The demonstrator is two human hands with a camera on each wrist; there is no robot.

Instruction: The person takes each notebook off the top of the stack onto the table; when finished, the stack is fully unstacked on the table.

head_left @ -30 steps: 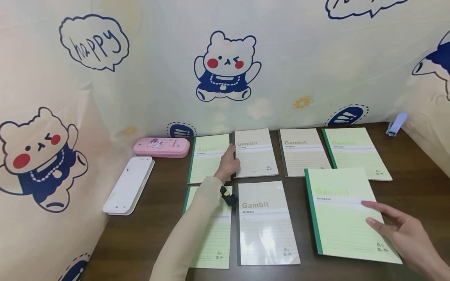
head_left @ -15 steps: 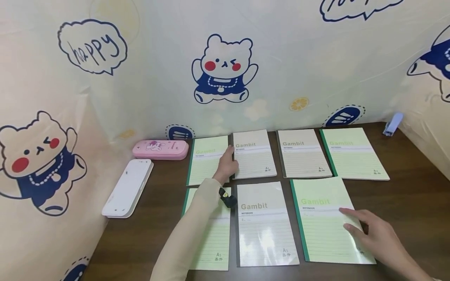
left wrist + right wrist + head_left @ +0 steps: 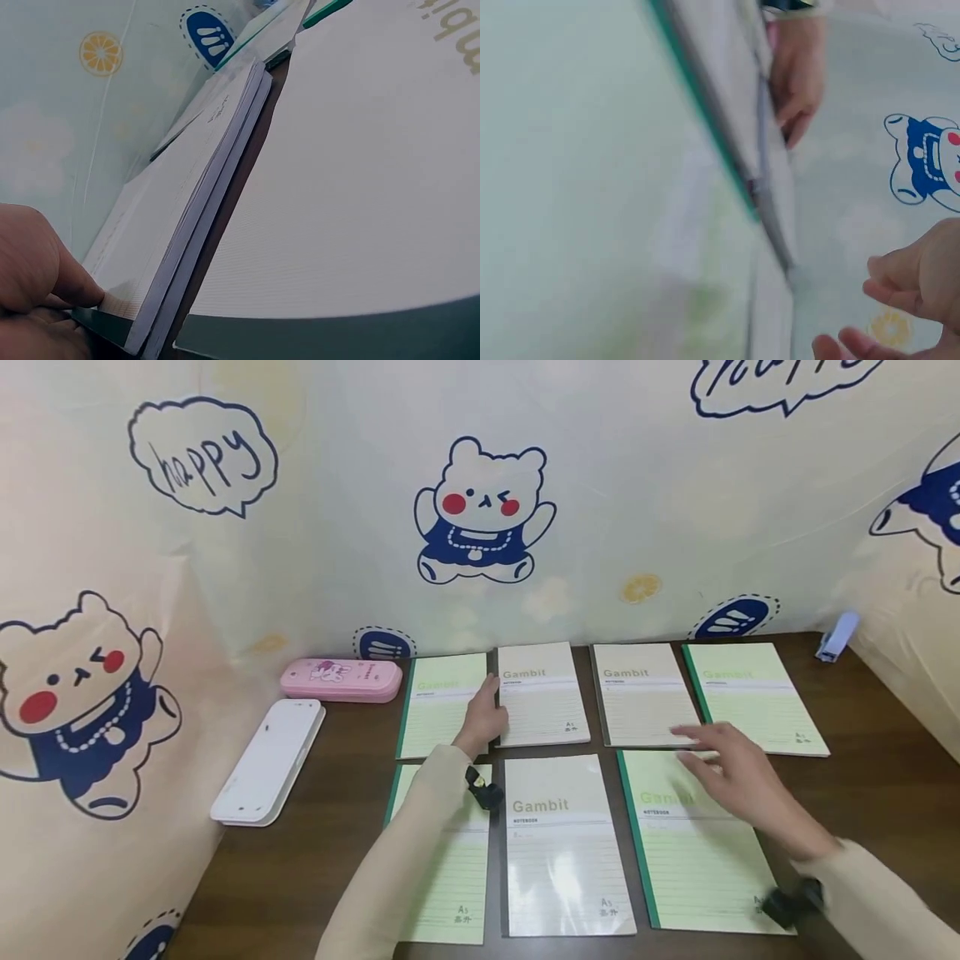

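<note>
My left hand [image 3: 482,724] is at the dark spine of a white Gambit notebook [image 3: 543,710] in the back row. In the left wrist view the thumb [image 3: 79,285] lies on the cover beside the spine, other fingers curled below it, partly hidden; two page blocks show stacked there. My right hand [image 3: 731,772] hovers with fingers apart over the top part of a green Gambit notebook [image 3: 697,877] at front right, holding nothing. The right wrist view is blurred, and the right hand [image 3: 922,292] shows there with thumb and fingers separated.
A white notebook [image 3: 566,852] and a partly covered green notebook [image 3: 450,893] lie in front. Behind are a green [image 3: 442,714], a white [image 3: 645,702] and another green notebook [image 3: 757,710]. A pink case [image 3: 341,681], white case [image 3: 270,760] and blue stapler-like object [image 3: 837,637] sit around.
The right hand slid the green notebook left beside the front white one, then let go and moved up and left. The left hand has stayed at the white notebook's spine.
</note>
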